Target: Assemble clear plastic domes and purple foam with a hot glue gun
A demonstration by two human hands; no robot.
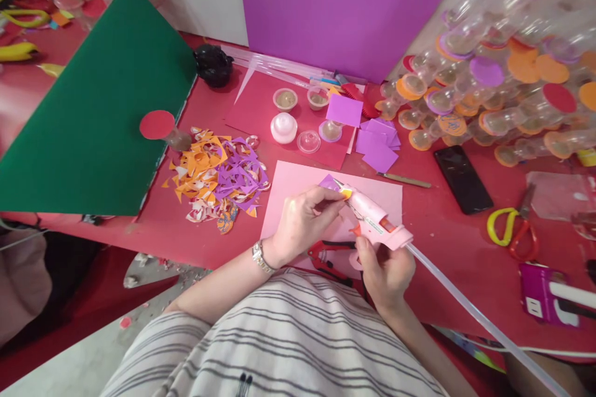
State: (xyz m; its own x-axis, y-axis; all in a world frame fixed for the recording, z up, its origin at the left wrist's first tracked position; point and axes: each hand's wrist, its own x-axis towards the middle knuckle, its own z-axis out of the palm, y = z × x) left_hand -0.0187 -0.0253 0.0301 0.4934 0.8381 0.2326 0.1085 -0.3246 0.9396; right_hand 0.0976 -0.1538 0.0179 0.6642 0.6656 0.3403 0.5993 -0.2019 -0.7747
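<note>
My right hand is closed round the handle of a pink glue gun, whose tip points up and left. A long clear glue stick trails out of the gun's back toward the lower right. Near the gun's front, the fingertips of my left hand are pinched at a small yellow piece; what the piece is made of I cannot make out. Under both hands lies a pink sheet, with a purple paper square partly hidden behind the fingers. Red-handled pliers or cutters lie close to my body.
Several small plastic cups, a white ball-shaped container and purple paper squares sit beyond the sheet. Paper scraps are heaped left, beside a green board. On the right are a phone, scissors and stacked plastic pieces.
</note>
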